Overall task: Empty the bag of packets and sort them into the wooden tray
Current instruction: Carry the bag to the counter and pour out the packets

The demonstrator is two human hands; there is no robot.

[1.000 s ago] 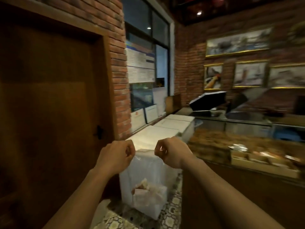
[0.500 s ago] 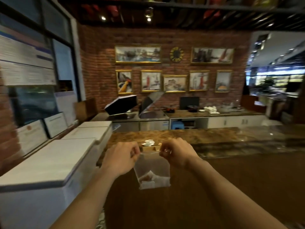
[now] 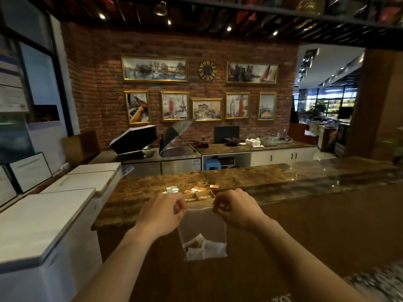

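We pinch the bag point(image 3: 202, 232) by its top corners, left hand point(image 3: 160, 211) and right hand point(image 3: 234, 211), so it hangs upright with packets point(image 3: 201, 247) at its bottom, near of the tray point(image 3: 199, 196) on the counter point(image 3: 250, 177).

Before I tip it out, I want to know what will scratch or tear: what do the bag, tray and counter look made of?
Bag: thin clear plastic film, glossy; the packets show through it. Tray: pale unfinished-looking wood with dividers, probably matte. Counter: mottled brown polished stone, perhaps granite or a look-alike; it mirrors the light.
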